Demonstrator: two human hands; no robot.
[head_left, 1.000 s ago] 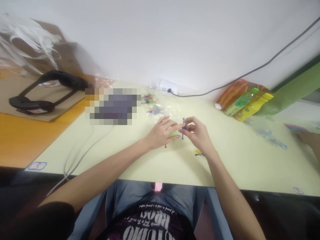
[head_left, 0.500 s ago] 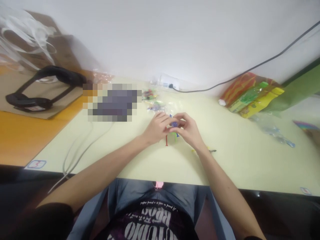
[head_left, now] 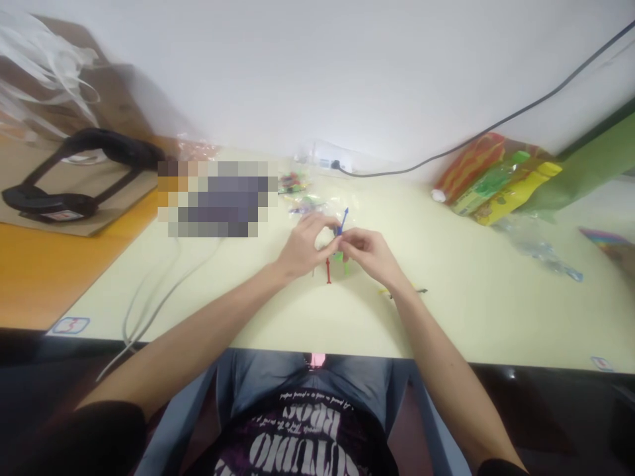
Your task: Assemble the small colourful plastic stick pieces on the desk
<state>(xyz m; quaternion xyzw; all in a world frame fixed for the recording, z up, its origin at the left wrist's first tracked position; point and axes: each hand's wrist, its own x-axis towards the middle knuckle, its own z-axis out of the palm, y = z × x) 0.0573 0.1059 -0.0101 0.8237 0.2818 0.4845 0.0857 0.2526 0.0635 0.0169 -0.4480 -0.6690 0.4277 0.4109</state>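
Note:
Both my hands meet over the table, closed around small plastic parts. My left hand (head_left: pixel 305 246) pinches a blue plastic stick with an arrow-shaped tip (head_left: pixel 344 218), which points up and away from me. The fingertips of my right hand (head_left: pixel 370 254) are pressed together at the stick's lower end, partly hiding it. Just below the fingers show a red plastic stick (head_left: pixel 328 272) and a green plastic piece (head_left: pixel 346 268). Whether these join the blue stick is hidden. Yellow and black plastic pieces (head_left: pixel 421 291) lie partly behind my right wrist.
Several coloured pieces (head_left: pixel 292 182) and clear plastic bags (head_left: pixel 310 203) lie beyond my hands. A blurred-out dark object (head_left: pixel 223 201) and cables (head_left: pixel 149 301) are at left, beside a black frame (head_left: pixel 84 175). Snack packets (head_left: pixel 516 192) and a crumpled clear wrapper (head_left: pixel 540 248) lie right.
The blue stick now stands upright between my fingers, its arrow tip exposed. My right fingers have closed in lower, and the view has shifted slightly.

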